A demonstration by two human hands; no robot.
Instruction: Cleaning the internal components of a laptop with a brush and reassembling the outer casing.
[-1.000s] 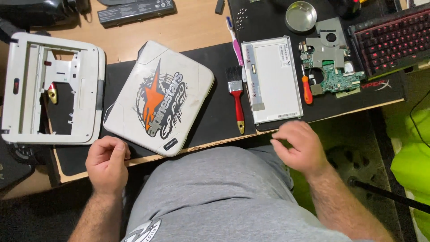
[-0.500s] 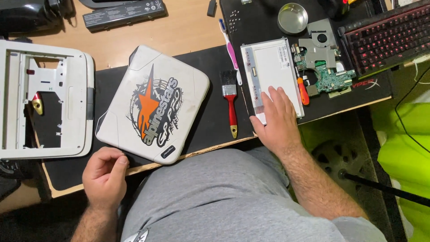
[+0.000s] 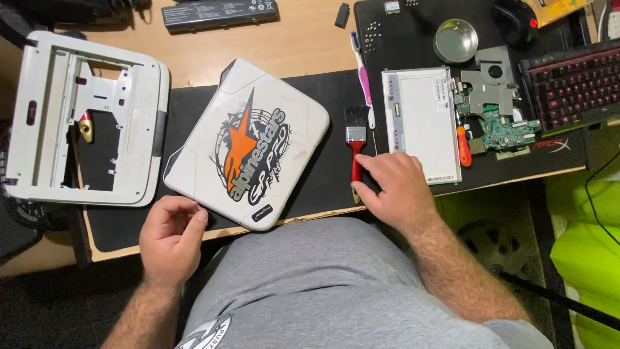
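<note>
At nine o'clock in the view lies a white plastic frame [image 3: 84,116], hollowed out, with a small brass-coloured piece inside its opening. Toward seven o'clock the left hand [image 3: 171,239] rests on the black mat [image 3: 323,90] at the desk's near edge, fingers loosely curled, holding nothing; its fingertips sit just beside the bottom corner of the white laptop lid [image 3: 248,142], which lies tilted at the centre, bearing an orange star sticker. At twelve o'clock a long black battery [image 3: 219,13] lies on the bare wood. Just right of centre, a red-handled brush [image 3: 355,152] lies upright on the mat, bristles pointing to twelve o'clock. The right hand [image 3: 397,190], at about five o'clock, lies flat with fingers spread, its thumb and forefinger touching the lower end of the brush's handle; whether it grips it I cannot tell. Its knuckles overlap the near corner of the white screen panel [image 3: 423,123]. Toward two o'clock stand a round metal tin [image 3: 455,40], a green circuit board [image 3: 504,126] and a red-lit keyboard [image 3: 575,87].
</note>
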